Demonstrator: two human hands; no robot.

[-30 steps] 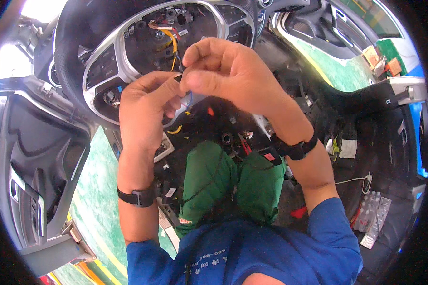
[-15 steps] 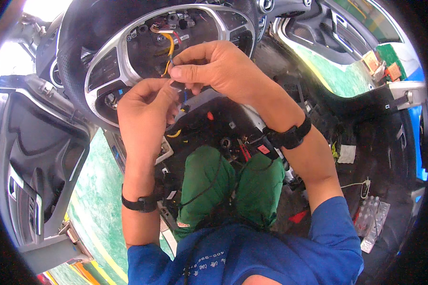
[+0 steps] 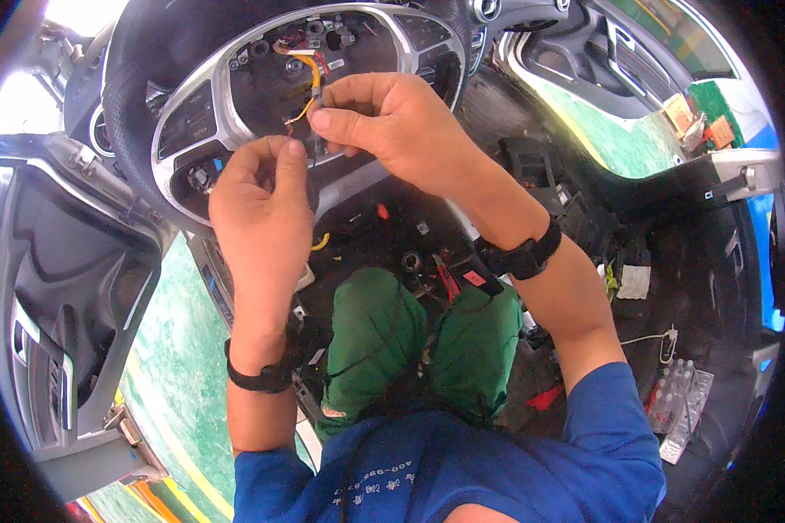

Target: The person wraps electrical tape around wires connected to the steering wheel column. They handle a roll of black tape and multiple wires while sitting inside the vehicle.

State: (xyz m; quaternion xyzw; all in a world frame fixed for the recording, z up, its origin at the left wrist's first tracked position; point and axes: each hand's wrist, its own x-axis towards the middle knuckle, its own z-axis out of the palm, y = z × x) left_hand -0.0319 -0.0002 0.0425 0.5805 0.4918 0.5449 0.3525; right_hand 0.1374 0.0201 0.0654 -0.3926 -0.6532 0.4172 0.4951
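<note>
A steering wheel (image 3: pixel 216 100) with its centre uncovered stands in front of me. From its hub a yellow wire bundle (image 3: pixel 312 65) hangs toward my hands, with a dark grey wrapped section low on it. My right hand (image 3: pixel 379 118) pinches the bundle at that section between thumb and fingers. A thin yellow wire (image 3: pixel 302 113) branches off to the left, its end just above my left fingertips. My left hand (image 3: pixel 262 187) is closed, thumb against the curled forefinger, below and left of the right. What its fingers hold, if anything, is too small to make out.
An open car door (image 3: pixel 70 288) is on the left, another door (image 3: pixel 584 52) at the far right. Loose parts and a red-handled tool (image 3: pixel 447 277) lie on the footwell floor beyond my knees. Clear plastic bottles (image 3: pixel 673 397) and a white cable (image 3: pixel 654 337) lie at right.
My left hand has drawn slightly left, away from my right hand, so their fingertips are now apart. The right hand still pinches the wires, almost in place.
</note>
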